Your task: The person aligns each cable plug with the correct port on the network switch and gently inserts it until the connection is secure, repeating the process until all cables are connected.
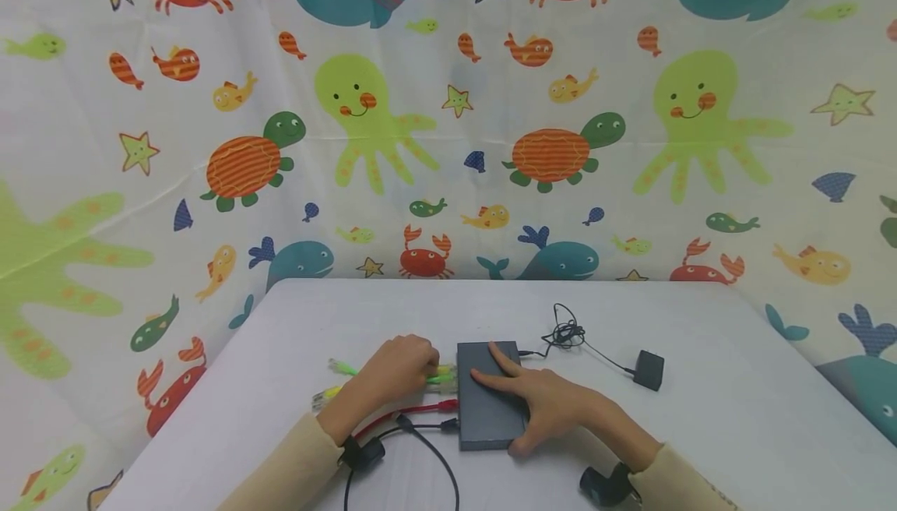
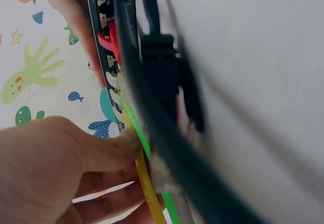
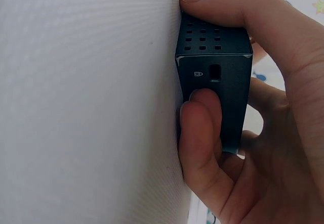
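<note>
A dark, flat network switch [image 1: 483, 417] lies on the white table. My right hand [image 1: 543, 398] grips it, fingers spread over the top and thumb at its near side. In the right wrist view, curled fingers [image 3: 200, 133] press the end with the lock slot. My left hand [image 1: 402, 363] is at the port side, pinching a yellow network cable [image 2: 146, 181] close to the ports. A green cable [image 2: 172, 211] runs beside the yellow one. A red cable [image 1: 399, 410] and a black cable's plug [image 1: 450, 424] meet the same side nearer me.
A power adapter [image 1: 649, 370] lies at the right, its thin black cord [image 1: 566, 333] bunched up and running to the switch. Left of my left hand are loose cable ends [image 1: 325, 396]. Another black connector [image 1: 404, 422] lies over the cables. A sea-animal curtain [image 1: 448, 145] hangs behind the table.
</note>
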The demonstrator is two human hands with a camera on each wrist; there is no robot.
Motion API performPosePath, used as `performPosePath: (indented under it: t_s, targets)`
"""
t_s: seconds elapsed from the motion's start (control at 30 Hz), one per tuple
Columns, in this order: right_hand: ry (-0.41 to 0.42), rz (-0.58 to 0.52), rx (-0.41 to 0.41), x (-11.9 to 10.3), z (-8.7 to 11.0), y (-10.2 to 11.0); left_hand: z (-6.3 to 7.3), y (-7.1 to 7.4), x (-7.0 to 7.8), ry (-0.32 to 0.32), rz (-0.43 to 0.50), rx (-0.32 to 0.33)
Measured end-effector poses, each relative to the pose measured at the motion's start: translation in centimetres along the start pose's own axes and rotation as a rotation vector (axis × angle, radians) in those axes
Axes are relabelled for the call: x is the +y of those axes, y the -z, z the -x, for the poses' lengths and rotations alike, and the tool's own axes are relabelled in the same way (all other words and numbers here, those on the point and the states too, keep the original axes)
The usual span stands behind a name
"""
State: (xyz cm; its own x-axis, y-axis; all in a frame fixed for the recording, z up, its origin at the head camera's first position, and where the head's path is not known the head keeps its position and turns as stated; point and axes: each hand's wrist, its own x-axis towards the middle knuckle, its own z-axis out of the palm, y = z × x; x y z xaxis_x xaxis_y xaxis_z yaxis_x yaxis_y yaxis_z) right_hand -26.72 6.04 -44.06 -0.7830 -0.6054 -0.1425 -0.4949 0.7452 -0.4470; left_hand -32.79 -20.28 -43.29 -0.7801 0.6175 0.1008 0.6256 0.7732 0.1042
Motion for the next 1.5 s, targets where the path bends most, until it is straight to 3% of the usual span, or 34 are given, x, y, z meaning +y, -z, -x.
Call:
performPosePath:
  t_s: [0.53,1.17,1.5]
  targets:
    - [-0.001,0.009,0.003,-0.11,0.05,0.05,0.08,-0.08,0.01,-0.045,-0.063,0.037]
    - [-0.007,0.009,0.003,-0.32,0.15,0.21,0.09,-0.09,-0.05,-0.037,-0.032,0.038]
    - [-0.018,-0.003,-0.002,-0.19,0.04,-0.01,0.16,-0.09,0.03,-0.057,-0.061,0.043]
